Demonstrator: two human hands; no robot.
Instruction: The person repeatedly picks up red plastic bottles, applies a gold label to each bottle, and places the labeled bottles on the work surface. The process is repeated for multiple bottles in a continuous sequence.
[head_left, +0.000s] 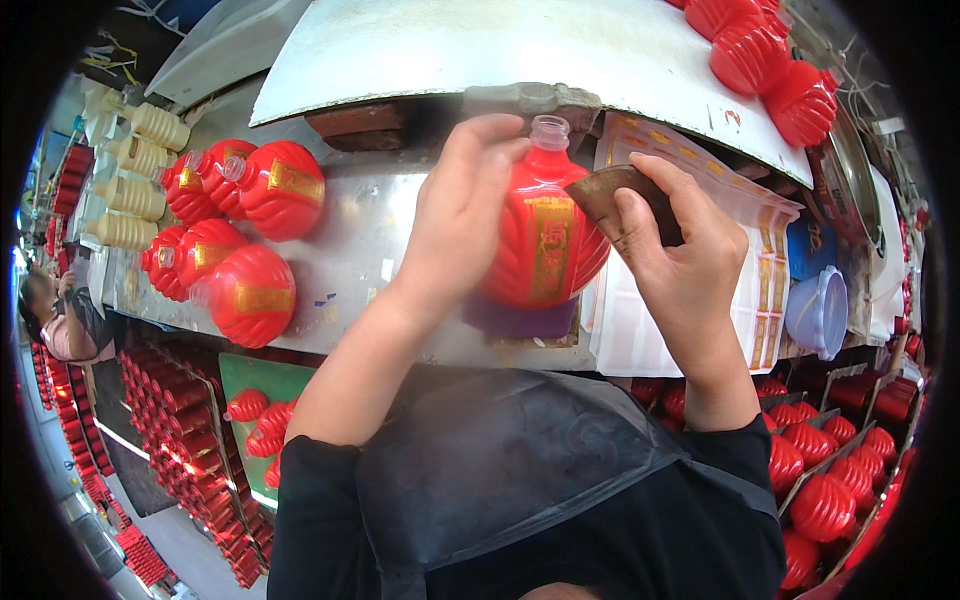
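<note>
A round red bottle [585,250] with ribbed sides, a clear threaded neck and a gold label [551,245] stands before me on a purple pad [520,322]. My left hand [462,205] is against its left side, fingers curved round its shoulder near the neck and slightly blurred. Between the thumb and fingers of my right hand [690,235] is a thin, dark brown flat scraper [598,192]. The scraper's pointed edge is at the bottle's upper right, by the label; whether it touches is hard to tell.
Sheets of gold labels [770,240] lie to the right, near a lavender bucket [818,312]. Several labelled red bottles [280,190] and cream bottles [135,155] are at left. A white board [480,50] spans the far side. Crates of red bottles [822,505] stand below right. Another person [75,330] is far left.
</note>
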